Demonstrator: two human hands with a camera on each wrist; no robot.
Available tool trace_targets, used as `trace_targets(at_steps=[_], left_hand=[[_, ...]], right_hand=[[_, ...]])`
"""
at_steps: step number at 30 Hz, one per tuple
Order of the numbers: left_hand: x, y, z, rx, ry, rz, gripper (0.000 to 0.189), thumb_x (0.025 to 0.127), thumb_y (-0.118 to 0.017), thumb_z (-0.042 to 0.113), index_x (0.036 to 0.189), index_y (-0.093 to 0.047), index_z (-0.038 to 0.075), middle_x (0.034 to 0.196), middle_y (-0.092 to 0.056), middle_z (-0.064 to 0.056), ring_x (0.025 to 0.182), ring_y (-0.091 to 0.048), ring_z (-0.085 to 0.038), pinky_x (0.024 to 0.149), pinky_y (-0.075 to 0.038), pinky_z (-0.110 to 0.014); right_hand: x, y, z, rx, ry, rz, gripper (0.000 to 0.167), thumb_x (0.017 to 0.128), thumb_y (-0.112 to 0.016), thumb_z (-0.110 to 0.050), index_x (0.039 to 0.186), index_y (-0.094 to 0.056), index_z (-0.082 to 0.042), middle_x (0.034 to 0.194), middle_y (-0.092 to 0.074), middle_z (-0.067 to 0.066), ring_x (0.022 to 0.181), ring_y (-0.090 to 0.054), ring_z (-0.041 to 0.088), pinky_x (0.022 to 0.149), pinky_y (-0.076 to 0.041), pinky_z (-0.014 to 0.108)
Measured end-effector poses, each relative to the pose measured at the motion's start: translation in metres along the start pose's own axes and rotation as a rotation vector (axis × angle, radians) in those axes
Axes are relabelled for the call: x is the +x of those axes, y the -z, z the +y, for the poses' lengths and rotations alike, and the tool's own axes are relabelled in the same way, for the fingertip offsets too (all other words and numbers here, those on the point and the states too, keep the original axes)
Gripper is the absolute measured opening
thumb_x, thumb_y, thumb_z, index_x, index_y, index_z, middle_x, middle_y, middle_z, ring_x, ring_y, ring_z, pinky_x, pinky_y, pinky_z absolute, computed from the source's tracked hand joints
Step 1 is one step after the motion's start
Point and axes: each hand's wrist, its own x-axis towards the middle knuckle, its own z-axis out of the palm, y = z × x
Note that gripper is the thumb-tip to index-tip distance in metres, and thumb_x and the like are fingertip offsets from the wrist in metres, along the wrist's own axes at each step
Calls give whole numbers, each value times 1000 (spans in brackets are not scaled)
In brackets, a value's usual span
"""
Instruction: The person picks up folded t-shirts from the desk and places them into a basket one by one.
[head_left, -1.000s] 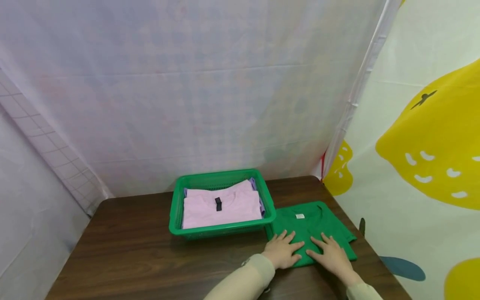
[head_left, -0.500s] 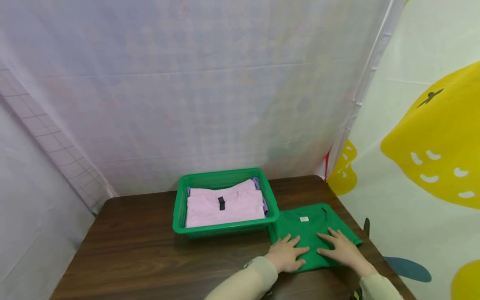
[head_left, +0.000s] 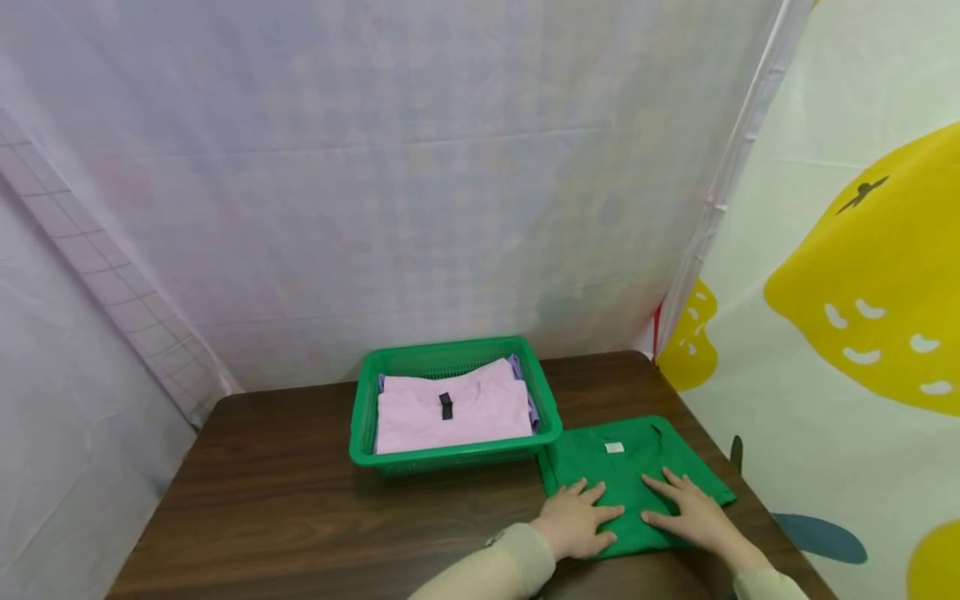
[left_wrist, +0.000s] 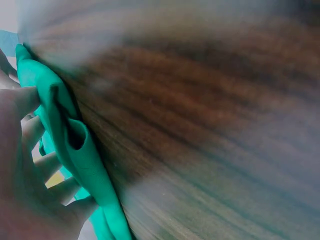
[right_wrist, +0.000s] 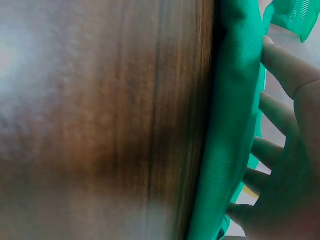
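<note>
A folded green T-shirt [head_left: 630,467] with a white neck label lies flat on the dark wooden table, right of the basket. My left hand [head_left: 576,521] rests on its near left part, fingers spread. On the near right part lies my right hand [head_left: 693,515], its fingers also spread. In the left wrist view the fingertips [left_wrist: 55,165] touch the shirt's folded edge [left_wrist: 95,170]. The right wrist view has the fingers [right_wrist: 272,107] against the thick fold of the green shirt [right_wrist: 230,110]. Neither hand grips the cloth.
A green plastic basket [head_left: 453,457] stands left of the shirt, close against its corner. Inside it lies a folded pink T-shirt [head_left: 420,421] with a black label, over purple cloth [head_left: 533,412]. The wooden table [head_left: 300,508] meets a hanging curtain at the back and a lemon-print curtain [head_left: 795,400] on the right.
Both hands and the green shirt have moved slightly toward the near side and right in the view. The camera view has shifted a little too. The hands stay spread on the shirt.
</note>
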Motion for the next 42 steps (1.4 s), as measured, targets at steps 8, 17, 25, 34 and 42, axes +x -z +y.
trace_targets(at_steps=[8, 17, 25, 34, 42], left_hand=[[-6, -3, 7, 29, -3, 28, 47, 96, -43, 58, 143, -37, 51, 151, -33, 14, 138, -32, -17, 105, -37, -36], [-13, 4, 16, 47, -22, 19, 47, 95, -49, 57, 140, -43, 50, 148, -39, 13, 135, -38, -18, 102, -41, -35], [-16, 1, 24, 100, -37, 52, 46, 93, -51, 59, 137, -47, 50, 144, -45, 11, 129, -45, -19, 96, -46, -34], [-25, -3, 32, 135, -46, 79, 46, 92, -53, 59, 136, -50, 49, 141, -48, 8, 125, -49, -20, 90, -49, -35], [-31, -2, 31, 113, -60, 36, 46, 93, -51, 58, 138, -48, 47, 143, -47, 7, 126, -48, -22, 92, -48, -35]], right_hand=[[-10, -5, -1, -7, -14, -3, 70, 86, -67, -49, 137, -54, -2, 140, -35, 41, 123, -25, 68, 83, -27, 82], [-21, -2, -8, -11, -39, -26, 70, 86, -67, -49, 136, -54, -1, 138, -36, 42, 122, -26, 69, 83, -28, 81], [-28, -2, -9, 20, -58, -58, 71, 85, -68, -49, 136, -54, -1, 139, -36, 42, 122, -25, 69, 86, -28, 80], [-35, -6, -11, 28, -111, -99, 75, 84, -67, -53, 138, -53, -3, 141, -33, 40, 124, -21, 69, 86, -25, 81], [-42, -8, -21, 16, -89, -65, 73, 83, -69, -52, 136, -55, -4, 139, -36, 40, 123, -25, 68, 86, -27, 80]])
